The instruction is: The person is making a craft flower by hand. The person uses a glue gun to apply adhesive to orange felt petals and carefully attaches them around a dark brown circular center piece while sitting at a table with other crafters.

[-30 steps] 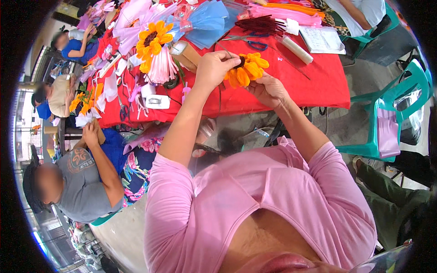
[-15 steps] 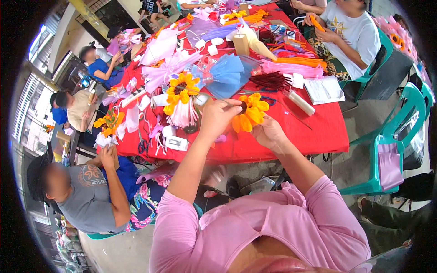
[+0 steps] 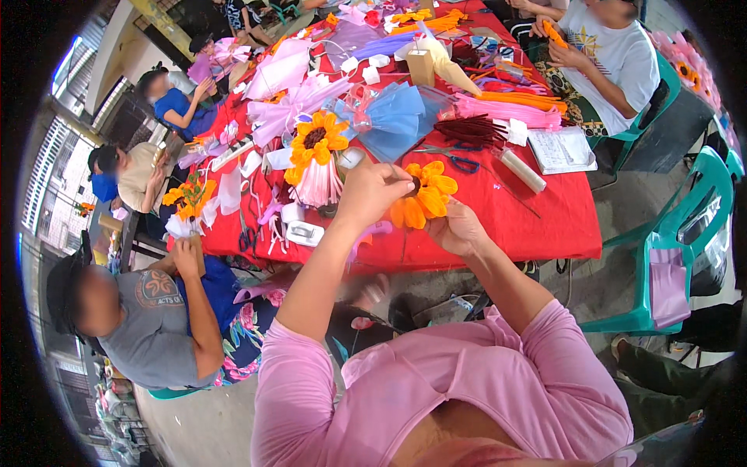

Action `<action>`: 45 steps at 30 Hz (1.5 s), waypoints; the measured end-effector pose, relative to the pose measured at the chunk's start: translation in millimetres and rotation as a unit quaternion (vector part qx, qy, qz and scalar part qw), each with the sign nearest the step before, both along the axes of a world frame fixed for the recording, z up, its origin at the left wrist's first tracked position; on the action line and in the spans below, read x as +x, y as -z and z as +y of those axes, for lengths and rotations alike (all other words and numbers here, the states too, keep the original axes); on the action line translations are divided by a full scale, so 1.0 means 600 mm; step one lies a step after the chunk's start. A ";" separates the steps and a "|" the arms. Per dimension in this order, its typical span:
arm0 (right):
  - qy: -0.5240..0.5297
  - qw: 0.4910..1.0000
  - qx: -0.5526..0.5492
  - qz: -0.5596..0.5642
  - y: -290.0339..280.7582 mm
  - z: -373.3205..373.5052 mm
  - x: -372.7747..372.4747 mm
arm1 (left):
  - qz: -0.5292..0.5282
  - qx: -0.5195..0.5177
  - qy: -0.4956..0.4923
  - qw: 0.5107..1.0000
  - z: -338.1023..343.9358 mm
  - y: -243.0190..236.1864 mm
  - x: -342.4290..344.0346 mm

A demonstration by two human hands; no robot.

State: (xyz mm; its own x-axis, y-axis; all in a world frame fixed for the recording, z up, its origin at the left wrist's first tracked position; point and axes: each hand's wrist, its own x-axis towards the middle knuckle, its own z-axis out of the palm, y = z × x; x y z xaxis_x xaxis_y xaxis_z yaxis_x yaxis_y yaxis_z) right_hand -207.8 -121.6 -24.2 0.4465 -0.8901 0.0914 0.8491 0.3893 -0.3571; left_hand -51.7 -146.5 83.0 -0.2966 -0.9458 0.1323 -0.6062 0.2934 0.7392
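Above the near edge of the red-covered table, I hold an artificial sunflower (image 3: 430, 196) with orange-yellow fuzzy petals. My left hand (image 3: 377, 191) is closed in a pinch at its dark centre, thumb and fingertips pressed together there. From the lower right, my right hand (image 3: 459, 229) grips the flower under its petals; some of those fingers are hidden behind it. A finished-looking sunflower (image 3: 319, 138) with a bundle of pink-and-white stems lies just left of my left hand. Beyond the held flower rests a pair of dark-handled scissors (image 3: 464, 164).
Blue tulle wrap (image 3: 387, 124), pink fuzzy stems (image 3: 510, 110), dark red stems (image 3: 471, 128), a clear roll (image 3: 523, 171) and a notebook (image 3: 562, 150) crowd the red tablecloth (image 3: 537, 226). A seated person in grey (image 3: 156, 327) is at left. A green chair (image 3: 661, 241) stands at right.
The view has shifted slightly, so the table things appear a little to the right. Both hands keep their grip on the sunflower, which has tilted a little. The scissors show more fully.
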 end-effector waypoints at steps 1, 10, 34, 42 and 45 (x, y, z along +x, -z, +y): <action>-0.001 1.000 0.002 0.000 0.001 0.001 0.000 | 0.000 0.002 -0.001 1.000 -0.002 0.002 0.000; 0.005 0.998 0.057 0.012 0.032 -0.003 0.030 | 0.026 0.020 -0.003 0.999 -0.014 0.055 0.018; 0.029 0.993 0.110 0.042 0.045 0.006 0.007 | -0.054 -0.116 0.071 0.989 -0.014 0.083 0.008; 0.049 0.992 0.108 0.045 0.058 0.001 0.004 | -0.090 -0.158 0.086 0.980 -0.020 0.101 -0.006; 0.040 0.993 0.100 0.038 0.083 0.006 0.000 | -0.082 -0.126 0.077 0.986 -0.015 0.126 -0.007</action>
State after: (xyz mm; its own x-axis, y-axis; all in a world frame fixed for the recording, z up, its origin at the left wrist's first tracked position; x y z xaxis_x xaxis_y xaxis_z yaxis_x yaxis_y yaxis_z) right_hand -207.9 -117.9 -73.9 0.3729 -0.9198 -0.1219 0.8534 0.3916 -0.3440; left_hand -55.7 -155.5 7.4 -0.4702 -0.8314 0.2961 -0.6461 0.5529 0.5263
